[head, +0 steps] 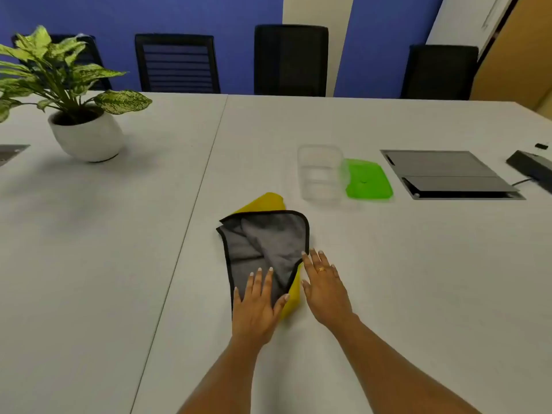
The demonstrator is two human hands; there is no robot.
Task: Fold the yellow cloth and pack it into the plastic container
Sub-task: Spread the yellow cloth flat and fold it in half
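Observation:
The yellow cloth lies roughly folded on the white table, its grey inner side with black trim facing up and yellow showing at the far end and the near right edge. My left hand rests flat on the cloth's near end, fingers spread. My right hand lies flat beside the cloth's right edge, its fingertips touching the grey flap. The clear plastic container stands open beyond the cloth to the right, with its green lid lying next to it.
A potted plant in a white pot stands at the far left. A grey cable hatch is set into the table at the right, with a dark device beyond it. Black chairs line the far edge.

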